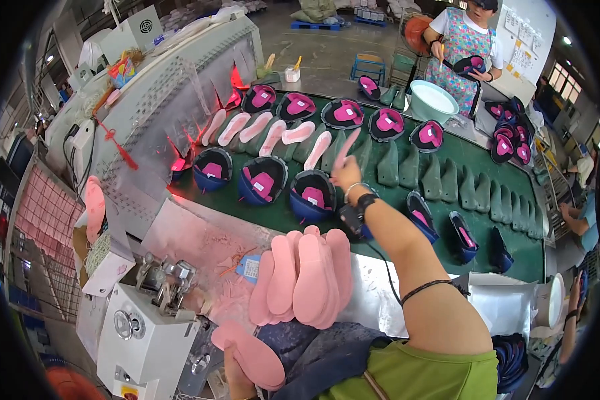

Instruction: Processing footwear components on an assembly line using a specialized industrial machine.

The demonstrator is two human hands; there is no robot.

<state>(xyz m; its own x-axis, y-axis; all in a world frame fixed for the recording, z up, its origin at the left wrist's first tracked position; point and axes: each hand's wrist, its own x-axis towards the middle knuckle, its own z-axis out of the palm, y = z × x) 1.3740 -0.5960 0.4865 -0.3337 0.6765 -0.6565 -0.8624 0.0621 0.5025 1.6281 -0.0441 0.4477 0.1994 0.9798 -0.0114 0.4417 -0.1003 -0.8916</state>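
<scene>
My left hand, low in the picture, is closed on a pink insole. My right arm stretches over the green conveyor belt, where my right hand pinches another insole among the dark green shoe lasts. To its left, several insoles lie on lasts, one being the pale pink insole. Just below my right hand is a blue shoe upper with a magenta lining. A stack of pink insoles rests before me at the table's near side.
A white machine stands at my left, beside pink scraps. A red-lit machine housing borders the belt's left end. Across the belt, a person in a flowered apron brushes a shoe upper near a white basin.
</scene>
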